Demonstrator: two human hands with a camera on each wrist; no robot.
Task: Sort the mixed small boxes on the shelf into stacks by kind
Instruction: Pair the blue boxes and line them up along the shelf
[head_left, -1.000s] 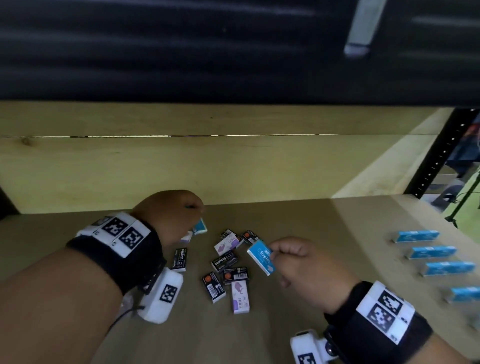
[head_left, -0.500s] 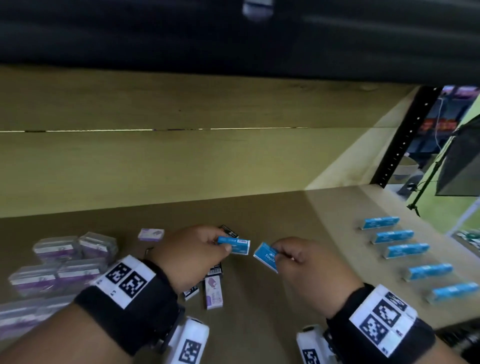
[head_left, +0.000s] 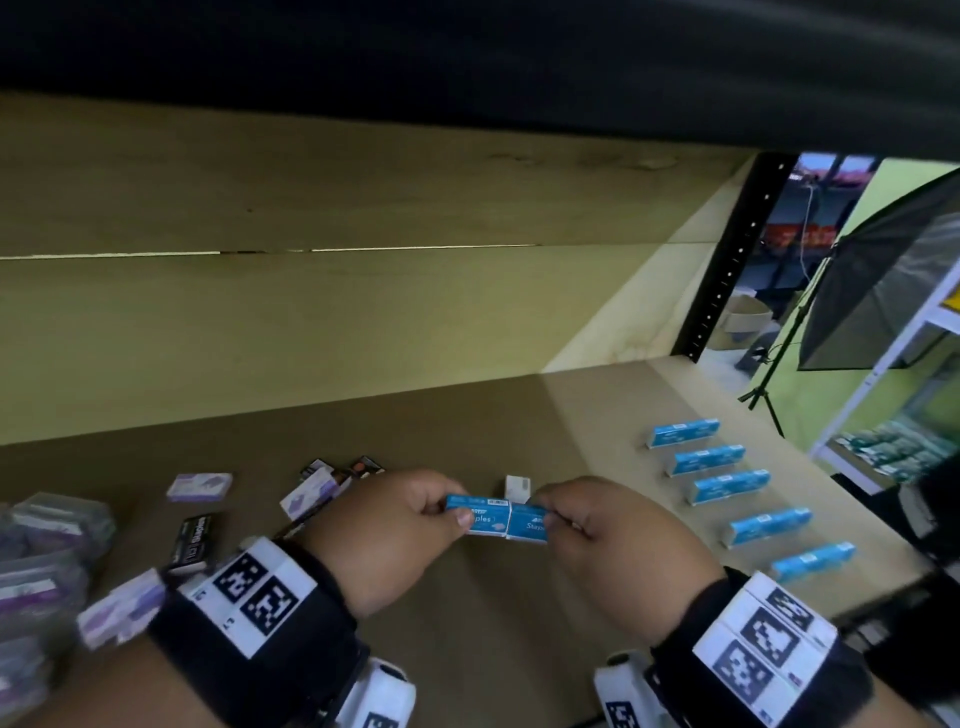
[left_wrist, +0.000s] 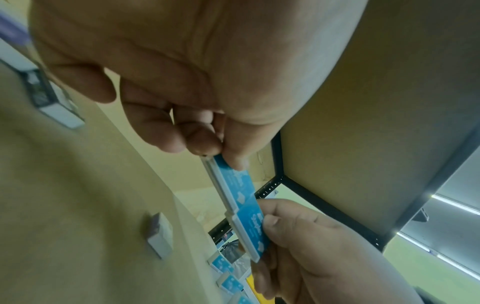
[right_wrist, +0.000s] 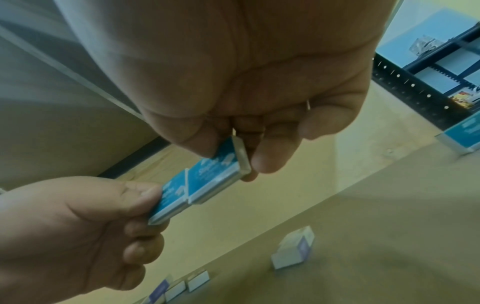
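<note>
Now each grip, left hand (head_left: 387, 540) and right hand (head_left: 618, 551), pinches one of two blue boxes (head_left: 498, 519); five more (head_left: 730, 488) stand aside.

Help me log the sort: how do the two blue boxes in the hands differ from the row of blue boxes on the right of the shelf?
The two held blue boxes are lifted off the shelf, pinched end to end between the left hand and the right hand. The row of blue boxes rests on the shelf, untouched, each pile spaced apart from the next. Held boxes show their printed faces; the row shows long edges. Both share the same blue staples packaging.
</note>
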